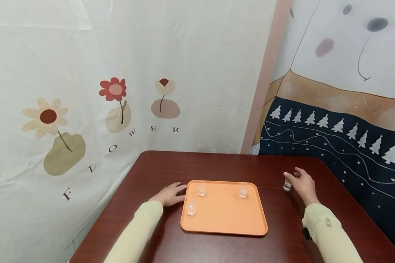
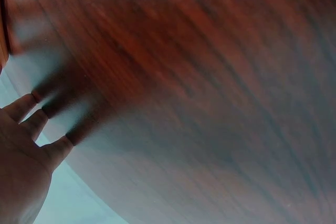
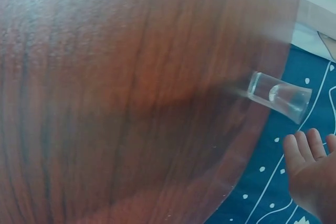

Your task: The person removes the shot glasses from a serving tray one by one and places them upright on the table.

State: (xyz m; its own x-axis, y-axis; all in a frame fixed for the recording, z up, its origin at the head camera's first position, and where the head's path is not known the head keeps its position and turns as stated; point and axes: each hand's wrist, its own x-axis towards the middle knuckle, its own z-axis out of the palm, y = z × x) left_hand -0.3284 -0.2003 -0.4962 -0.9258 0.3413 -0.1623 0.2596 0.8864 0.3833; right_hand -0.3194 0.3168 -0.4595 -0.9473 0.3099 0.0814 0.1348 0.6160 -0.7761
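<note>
Left hand [image 1: 167,194] is spreading its fingers at the near side of the orange tray [image 1: 224,216], fingertips meeting the rim or lying just beside it; cannot tell if they're pressing. It is gripping nothing. Right hand [image 1: 304,184] is hovering by the loose glass [image 1: 287,185], fingers fairly straight. Head view is showing the thumb overlapping the glass's rim; right wrist view is showing a gap between fingertips and glass, so it isn't looking clamped. Cannot tell whether the hidden thumb is touching. Hands are well apart, tray lying between them.

Progress: three small clear glasses are standing on the tray. The near-left glass [image 1: 191,208] and the far-left glass [image 1: 202,189] are sitting closest to the left hand, just inside the rim by its fingers. The far-right glass [image 1: 243,191] is standing toward the right hand's side, in the far part. The corner nearer the person on the right-hand side is holding no glass. The loose glass is standing off the tray, on the brown table [image 1: 166,237], just left of the right hand.

Judging from this: three look placed, one is remaining outside. Cannot tell whether any are holding liquid.
</note>
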